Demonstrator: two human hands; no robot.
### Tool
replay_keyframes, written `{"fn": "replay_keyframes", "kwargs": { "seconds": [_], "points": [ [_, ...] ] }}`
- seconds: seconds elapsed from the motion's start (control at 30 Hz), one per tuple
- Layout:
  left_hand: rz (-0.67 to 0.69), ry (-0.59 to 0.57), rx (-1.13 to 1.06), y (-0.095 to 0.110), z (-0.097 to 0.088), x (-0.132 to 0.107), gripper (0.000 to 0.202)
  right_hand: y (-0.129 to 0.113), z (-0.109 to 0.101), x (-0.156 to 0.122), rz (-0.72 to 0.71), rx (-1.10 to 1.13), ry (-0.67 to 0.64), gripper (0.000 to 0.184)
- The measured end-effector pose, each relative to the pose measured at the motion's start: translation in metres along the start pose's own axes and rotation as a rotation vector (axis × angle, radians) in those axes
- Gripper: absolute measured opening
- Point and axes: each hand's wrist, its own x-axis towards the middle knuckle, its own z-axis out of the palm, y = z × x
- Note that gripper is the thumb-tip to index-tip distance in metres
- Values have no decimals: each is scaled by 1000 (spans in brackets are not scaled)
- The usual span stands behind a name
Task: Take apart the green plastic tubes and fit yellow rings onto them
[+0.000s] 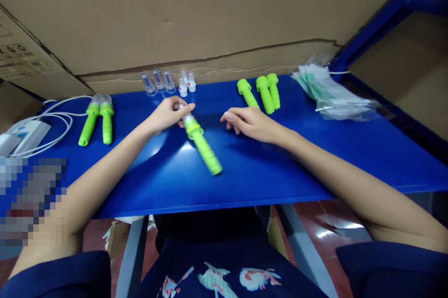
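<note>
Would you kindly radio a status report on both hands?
Left hand: holding green stick by clear top. Right hand: loosely curled, empty. Nothing visibly blocking the stick.

Small dark symbols [14,49] are printed on cardboard [52,70].

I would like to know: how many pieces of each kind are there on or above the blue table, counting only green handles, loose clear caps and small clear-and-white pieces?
Green handles with clear caps: 3 (one in the left hand)
Green handles without clear caps: 3
Loose clear caps: 3
Small clear-and-white pieces: 3
Total: 12
</note>
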Motion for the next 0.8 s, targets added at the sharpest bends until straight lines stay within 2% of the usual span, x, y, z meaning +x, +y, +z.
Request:
{"fn": "replay_keyframes", "kwargs": {
  "seconds": [0.07,0.13,0.27,0.33,0.4,0.47,0.5,0.57,0.63,0.73,0.8],
  "points": [
    [19,68,-180,8,15,6,20,-4,-1,-1,41,70,-116,69],
    [64,88,-280,10,24,11,17,-3,-6,-1,86,105,-184,64],
    [156,125,-309,-4,27,19,13,5,-16,1,76,112,-212,49],
    [298,177,-146,-13,24,20,17,7,-17,1,115,173,-203,39],
    [536,218,194,-20,20,18,33,6,-16,2,200,346,-192,32],
    [747,196,580,-21,19,13,53,5,-15,3,307,576,-191,28],
    [807,170,735,-21,20,10,59,4,-16,4,363,693,-208,28],
    [854,137,926,-19,24,8,63,3,-17,6,457,886,-272,34],
    [871,157,1014,-19,27,11,62,3,-19,7,511,999,-377,39],
    [910,177,1116,-21,26,21,62,2,-18,5,502,1039,-502,43],
    [940,113,1182,-20,21,25,69,1,-15,3,454,989,-510,42]
  ]
}}
